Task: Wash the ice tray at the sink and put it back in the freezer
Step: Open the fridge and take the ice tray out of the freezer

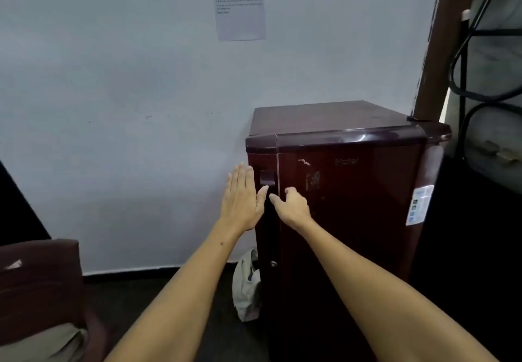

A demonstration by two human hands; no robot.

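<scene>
A small dark maroon fridge [353, 198] stands against the pale wall with its door closed. A recessed handle [267, 177] sits on the door's left edge near the top. My left hand [243, 195] is flat, fingers straight and together, just left of the fridge's side beside the handle. My right hand [292, 205] rests at the door's left edge just below the handle, fingers curled and thumb out, holding nothing I can see. No ice tray or sink is in view.
A crumpled pale bag [247, 285] lies on the dark floor by the fridge's left side. A dark brown seat [39, 285] stands at the lower left. A black metal rack with cables [480, 79] and a wooden post are on the right. A printed sheet [240, 3] hangs on the wall.
</scene>
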